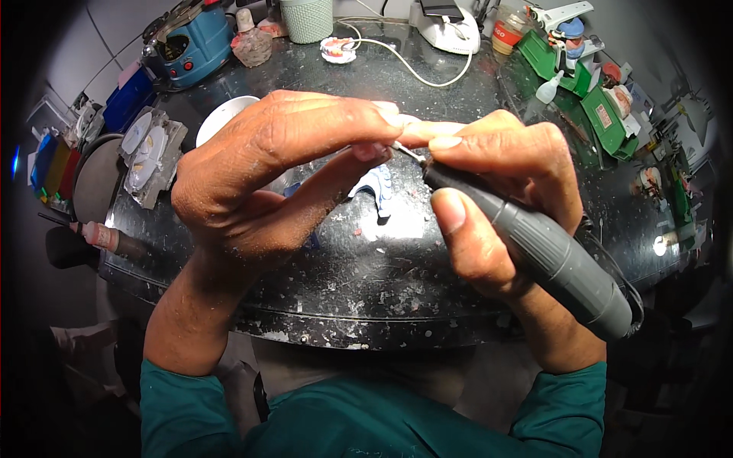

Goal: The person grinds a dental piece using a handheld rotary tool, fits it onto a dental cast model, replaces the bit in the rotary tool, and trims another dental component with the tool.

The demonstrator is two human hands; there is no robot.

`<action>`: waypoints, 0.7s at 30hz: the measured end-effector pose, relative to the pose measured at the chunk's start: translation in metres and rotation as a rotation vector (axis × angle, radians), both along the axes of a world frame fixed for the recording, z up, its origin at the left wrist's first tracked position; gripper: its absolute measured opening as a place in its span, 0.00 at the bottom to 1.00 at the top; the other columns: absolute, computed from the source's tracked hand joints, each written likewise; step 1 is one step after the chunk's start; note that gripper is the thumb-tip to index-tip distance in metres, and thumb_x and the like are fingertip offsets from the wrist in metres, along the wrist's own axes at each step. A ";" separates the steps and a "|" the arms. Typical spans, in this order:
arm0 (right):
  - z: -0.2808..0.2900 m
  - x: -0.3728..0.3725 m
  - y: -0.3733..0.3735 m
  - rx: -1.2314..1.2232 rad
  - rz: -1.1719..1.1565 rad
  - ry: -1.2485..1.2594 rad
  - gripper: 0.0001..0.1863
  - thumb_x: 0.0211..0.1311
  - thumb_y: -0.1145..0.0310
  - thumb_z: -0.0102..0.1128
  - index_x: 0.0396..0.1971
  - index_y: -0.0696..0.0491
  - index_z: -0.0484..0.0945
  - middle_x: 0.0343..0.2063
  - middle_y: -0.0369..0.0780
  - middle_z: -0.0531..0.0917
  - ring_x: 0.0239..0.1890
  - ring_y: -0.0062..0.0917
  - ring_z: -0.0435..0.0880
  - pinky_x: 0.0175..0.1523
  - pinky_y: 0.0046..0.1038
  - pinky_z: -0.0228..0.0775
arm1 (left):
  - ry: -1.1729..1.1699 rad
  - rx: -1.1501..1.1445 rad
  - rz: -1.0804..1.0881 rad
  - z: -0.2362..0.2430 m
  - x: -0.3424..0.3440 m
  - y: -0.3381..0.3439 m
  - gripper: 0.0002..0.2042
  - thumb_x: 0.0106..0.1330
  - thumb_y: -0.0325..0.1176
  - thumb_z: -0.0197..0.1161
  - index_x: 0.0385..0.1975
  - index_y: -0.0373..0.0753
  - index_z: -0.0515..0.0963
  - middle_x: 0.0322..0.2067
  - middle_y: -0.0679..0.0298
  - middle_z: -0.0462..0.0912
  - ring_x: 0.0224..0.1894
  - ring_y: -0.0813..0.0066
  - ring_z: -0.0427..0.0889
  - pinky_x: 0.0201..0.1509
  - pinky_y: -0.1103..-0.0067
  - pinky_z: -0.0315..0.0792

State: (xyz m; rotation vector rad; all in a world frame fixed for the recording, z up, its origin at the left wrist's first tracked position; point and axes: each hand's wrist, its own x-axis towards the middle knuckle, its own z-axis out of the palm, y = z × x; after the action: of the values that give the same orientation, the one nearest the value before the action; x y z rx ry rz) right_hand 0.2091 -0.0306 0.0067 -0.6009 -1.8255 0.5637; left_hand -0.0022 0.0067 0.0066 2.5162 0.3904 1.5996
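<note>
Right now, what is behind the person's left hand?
Part of a white bowl shows past the knuckles of the left hand. The hand covers much of the rest, so what the bowl holds, if anything, cannot be told.

Rotary handpiece (553, 248), gripped pen-fashion in the right hand (523, 156) and raised above the counter (366, 282). The body is dark grey, thick and ribbed lengthwise, narrowing to a black nose from which a slender metallic bur (410, 153) projects. The axis is oblique: the bur points toward the far left of the counter, the rounded rear end toward its near right edge. A black cord (634, 294) loops beside the rear end. Whatever meets the bur's tip is hidden by fingers.
</note>
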 end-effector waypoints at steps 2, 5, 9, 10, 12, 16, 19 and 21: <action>0.001 0.001 0.000 0.032 0.011 -0.008 0.16 0.55 0.77 0.58 0.45 0.57 0.68 0.40 0.49 0.80 0.45 0.30 0.81 0.53 0.31 0.73 | -0.004 -0.007 0.000 0.002 0.001 -0.001 0.18 0.50 0.12 0.68 0.43 0.29 0.79 0.40 0.51 0.85 0.42 0.63 0.84 0.47 0.74 0.78; 0.001 0.001 -0.001 -0.013 0.003 -0.012 0.16 0.55 0.78 0.58 0.44 0.57 0.68 0.40 0.49 0.80 0.44 0.29 0.81 0.52 0.30 0.72 | 0.011 -0.011 0.004 0.000 0.001 -0.001 0.18 0.51 0.12 0.68 0.43 0.29 0.79 0.40 0.52 0.85 0.42 0.63 0.84 0.47 0.74 0.77; -0.002 0.001 0.003 0.065 0.021 -0.013 0.16 0.55 0.78 0.57 0.44 0.58 0.68 0.40 0.49 0.80 0.44 0.28 0.81 0.52 0.29 0.72 | -0.014 -0.019 -0.003 -0.001 0.001 -0.002 0.17 0.51 0.12 0.68 0.43 0.30 0.79 0.40 0.52 0.85 0.42 0.65 0.84 0.49 0.73 0.77; -0.002 0.000 0.002 0.047 0.016 -0.001 0.16 0.55 0.78 0.57 0.44 0.58 0.68 0.40 0.49 0.80 0.43 0.28 0.81 0.52 0.29 0.73 | -0.022 -0.036 -0.001 -0.001 0.001 -0.003 0.17 0.52 0.12 0.68 0.42 0.30 0.79 0.40 0.53 0.85 0.42 0.65 0.84 0.49 0.73 0.77; -0.002 0.000 0.003 0.029 0.011 0.011 0.16 0.55 0.78 0.58 0.44 0.58 0.69 0.40 0.49 0.80 0.43 0.28 0.81 0.52 0.30 0.73 | -0.027 -0.042 -0.002 -0.001 0.002 -0.003 0.17 0.52 0.12 0.68 0.42 0.30 0.80 0.40 0.53 0.85 0.42 0.65 0.84 0.49 0.73 0.77; 0.001 0.001 0.001 0.059 0.030 -0.005 0.16 0.55 0.78 0.57 0.44 0.58 0.68 0.40 0.49 0.80 0.45 0.30 0.81 0.54 0.32 0.73 | -0.038 -0.072 -0.011 -0.001 0.001 -0.004 0.16 0.52 0.13 0.68 0.42 0.30 0.80 0.40 0.53 0.85 0.43 0.65 0.84 0.50 0.72 0.76; -0.003 0.000 0.005 0.054 0.030 0.002 0.15 0.55 0.77 0.58 0.44 0.58 0.69 0.40 0.49 0.80 0.45 0.31 0.81 0.55 0.32 0.73 | -0.021 -0.057 0.005 0.001 0.002 -0.005 0.16 0.53 0.13 0.68 0.42 0.30 0.80 0.39 0.53 0.85 0.43 0.65 0.84 0.50 0.72 0.76; -0.003 -0.001 0.005 0.100 0.052 0.025 0.15 0.55 0.77 0.58 0.44 0.58 0.69 0.40 0.49 0.80 0.45 0.31 0.81 0.54 0.32 0.72 | -0.020 -0.062 0.004 0.001 0.002 -0.005 0.16 0.53 0.13 0.68 0.42 0.30 0.80 0.39 0.53 0.85 0.43 0.64 0.84 0.50 0.72 0.76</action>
State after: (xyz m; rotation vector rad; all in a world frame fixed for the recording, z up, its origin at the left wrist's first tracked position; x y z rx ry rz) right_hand 0.2084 -0.0257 0.0032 -0.4782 -1.8388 0.5089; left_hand -0.0004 0.0015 0.0073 2.4530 0.4356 1.5877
